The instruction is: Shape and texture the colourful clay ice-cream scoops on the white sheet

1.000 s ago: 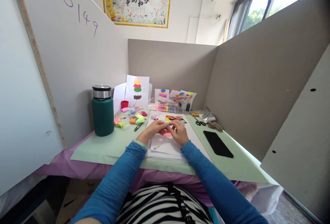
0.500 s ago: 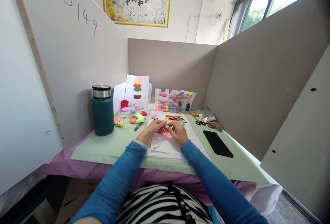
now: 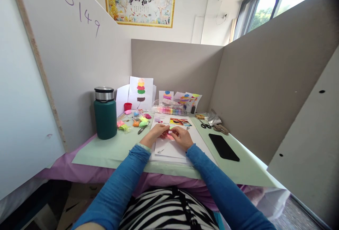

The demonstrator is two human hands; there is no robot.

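Note:
My left hand [image 3: 160, 130] and my right hand [image 3: 181, 137] meet over the white paper [image 3: 169, 150], fingers pinched together. Between their fingertips is a small pale piece of modelling clay [image 3: 170, 132], largely hidden by the fingers. Beneath them the paper carries a coral-pink patch [image 3: 170, 137] and a bit of bright green. A thin drawn stem shows at its lower left. Just beyond the hands lies a printed sheet with a colourful picture [image 3: 180, 121].
Small bags of coloured clay [image 3: 136, 122] and a pen [image 3: 142, 129] lie left, near a green bottle [image 3: 105, 117] and red cup [image 3: 128, 106]. Scissors [image 3: 206, 125] and a black phone [image 3: 224, 147] lie right. Painted cards [image 3: 141, 94] and a clear pack [image 3: 171, 109] stand behind. Partitions enclose the table.
Both hands stay close together over the paper. The right fingers have shifted slightly left and down, and the pale clay between the fingertips has turned a little.

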